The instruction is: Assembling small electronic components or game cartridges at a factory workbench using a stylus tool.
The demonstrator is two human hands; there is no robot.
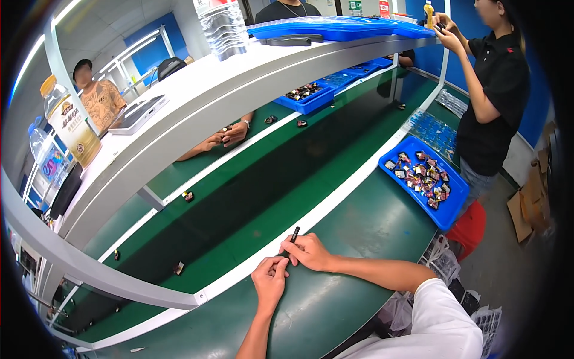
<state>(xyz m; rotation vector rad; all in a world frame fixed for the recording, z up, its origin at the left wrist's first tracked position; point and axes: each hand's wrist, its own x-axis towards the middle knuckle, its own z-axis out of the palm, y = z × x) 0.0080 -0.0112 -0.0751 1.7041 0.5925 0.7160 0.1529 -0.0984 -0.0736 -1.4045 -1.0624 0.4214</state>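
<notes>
My cloth sleeve (443, 314) is nearest. Near the smooth white rail (326, 210), my right hand (310, 251) pinches a slim black rod (295, 234); my left hand (269, 277) curls half-closed, its hold unclear.

Passage open over green counter (359, 218) between right hand (309, 252) and blue tray (452, 206). Obstructions: tray at right, metal post (89, 263) at left, raised shelf (197, 99) beyond.

person's bare hands (270, 280): 2 | slim black cylindrical tool (295, 234): 1 | near-side blue rectangular plastic tray (390, 178): 1 | blue-capped plastic bottle (46, 154): 1 | red plastic seat (470, 231): 1
</notes>
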